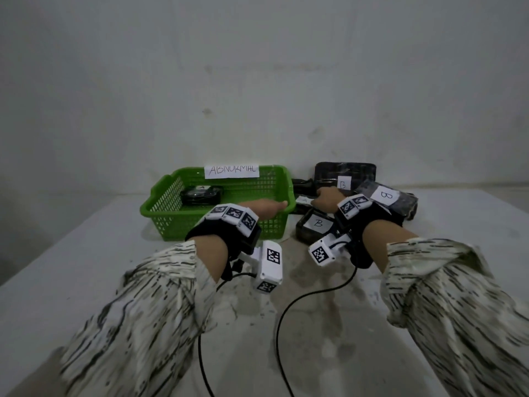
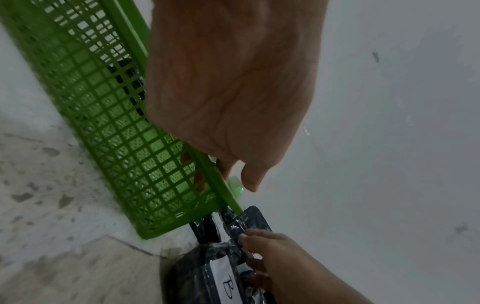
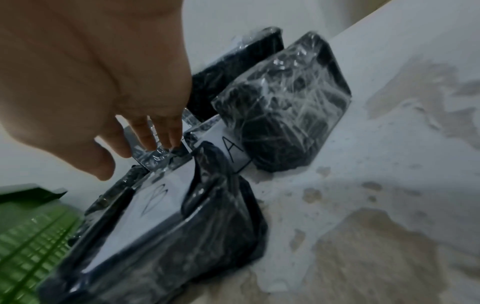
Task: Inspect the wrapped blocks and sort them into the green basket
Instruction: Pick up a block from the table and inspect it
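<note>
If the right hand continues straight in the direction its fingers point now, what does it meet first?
Most likely the wrapped block labelled A, in the pile beside the green basket. The right hand has its fingertips at the plastic wrap there, though actual contact is unclear.

The head camera is looking forward and down from above the person's forearms, taking in the whole bench (image 1: 86,282), the green basket (image 1: 171,222) and the pile of wrapped blocks (image 1: 343,174) against the wall. The left wrist camera is sitting close behind the left hand (image 2: 233,92), facing along it at the basket's near wall and, further off, the block labelled B (image 2: 197,273). The right wrist camera is looking along the right hand (image 3: 91,82), very near the wrapped blocks, with the basket's corner at its lower left. Both wrist views are sharing the B block and basket edge, which the head view is also covering
</note>
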The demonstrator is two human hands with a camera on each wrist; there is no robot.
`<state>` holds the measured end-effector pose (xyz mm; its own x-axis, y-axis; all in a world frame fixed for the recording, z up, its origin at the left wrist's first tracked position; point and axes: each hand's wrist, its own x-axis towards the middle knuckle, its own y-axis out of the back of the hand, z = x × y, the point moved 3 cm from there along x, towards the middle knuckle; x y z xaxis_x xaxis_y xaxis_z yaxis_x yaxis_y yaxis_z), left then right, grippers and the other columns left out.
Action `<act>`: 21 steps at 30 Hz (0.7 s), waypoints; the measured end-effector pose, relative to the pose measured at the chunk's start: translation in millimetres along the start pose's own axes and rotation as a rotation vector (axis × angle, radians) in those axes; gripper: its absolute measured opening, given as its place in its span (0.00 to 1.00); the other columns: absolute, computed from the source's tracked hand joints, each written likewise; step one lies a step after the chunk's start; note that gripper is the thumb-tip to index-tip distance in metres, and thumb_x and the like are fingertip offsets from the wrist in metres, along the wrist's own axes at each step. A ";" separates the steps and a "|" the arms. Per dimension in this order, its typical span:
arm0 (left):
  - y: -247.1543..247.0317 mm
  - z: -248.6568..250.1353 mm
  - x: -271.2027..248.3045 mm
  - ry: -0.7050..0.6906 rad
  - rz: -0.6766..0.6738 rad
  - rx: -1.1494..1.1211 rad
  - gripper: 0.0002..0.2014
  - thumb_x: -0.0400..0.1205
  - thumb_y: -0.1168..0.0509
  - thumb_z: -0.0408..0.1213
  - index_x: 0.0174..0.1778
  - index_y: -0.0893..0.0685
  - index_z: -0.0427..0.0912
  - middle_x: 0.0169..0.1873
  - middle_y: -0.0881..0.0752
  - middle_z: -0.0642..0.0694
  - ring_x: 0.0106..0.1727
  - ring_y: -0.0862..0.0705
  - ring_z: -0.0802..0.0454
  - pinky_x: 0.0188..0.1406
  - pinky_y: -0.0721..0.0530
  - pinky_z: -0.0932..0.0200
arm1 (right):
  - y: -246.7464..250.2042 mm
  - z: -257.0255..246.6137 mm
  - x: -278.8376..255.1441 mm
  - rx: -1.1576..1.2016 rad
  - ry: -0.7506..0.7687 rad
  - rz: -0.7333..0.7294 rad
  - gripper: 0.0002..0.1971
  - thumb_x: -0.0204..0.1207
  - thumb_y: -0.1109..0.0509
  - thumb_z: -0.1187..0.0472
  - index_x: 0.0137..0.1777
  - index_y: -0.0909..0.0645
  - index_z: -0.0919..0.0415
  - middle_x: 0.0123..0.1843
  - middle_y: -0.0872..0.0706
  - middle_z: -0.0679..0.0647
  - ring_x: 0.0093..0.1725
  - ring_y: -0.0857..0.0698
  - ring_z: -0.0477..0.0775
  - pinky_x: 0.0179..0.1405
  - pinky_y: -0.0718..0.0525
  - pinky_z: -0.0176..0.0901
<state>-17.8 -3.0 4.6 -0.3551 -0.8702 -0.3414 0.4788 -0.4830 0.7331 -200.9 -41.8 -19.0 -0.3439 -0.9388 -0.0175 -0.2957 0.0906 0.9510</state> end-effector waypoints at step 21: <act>0.3 3.4 10.1 -0.037 -0.025 0.111 0.22 0.89 0.52 0.43 0.78 0.33 0.40 0.79 0.34 0.39 0.79 0.36 0.41 0.79 0.41 0.46 | -7.1 16.9 3.9 -0.130 0.105 0.106 0.16 0.84 0.42 0.58 0.61 0.16 0.63 0.61 0.16 0.59 0.61 0.17 0.63 0.52 0.21 0.42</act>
<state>-23.9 -11.6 3.3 -0.3960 -0.8531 -0.3397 0.3786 -0.4887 0.7860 -215.2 -40.5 -31.1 -0.2701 -0.9564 0.1111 -0.1423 0.1538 0.9778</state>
